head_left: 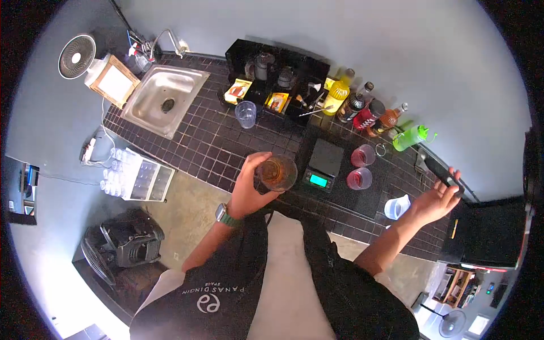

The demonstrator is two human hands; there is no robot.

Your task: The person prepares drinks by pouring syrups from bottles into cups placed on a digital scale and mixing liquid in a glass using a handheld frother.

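Observation:
My left hand (pixel 252 184) is wrapped round a clear cup (pixel 277 173) with amber-brown liquid in it, held in front of my body. Out to the right, my right hand (pixel 436 202) has its fingers closed on the black handle of a utensil (pixel 445 174) near the wall. Between the hands lies a black scale (pixel 324 160) with a lit green display. Right of the scale stand two clear cups of red liquid (pixel 362 155) (pixel 359 178). A clear measuring jug (pixel 396 207) is just left of my right hand.
Several bottles (pixel 338 97) line the wall at the back. A black organizer (pixel 241 54) holds jars and packets, with an empty clear cup (pixel 246 114) before it. The steel sink (pixel 190 93) is at the left. A green squeeze bottle (pixel 409 137) stands at the right.

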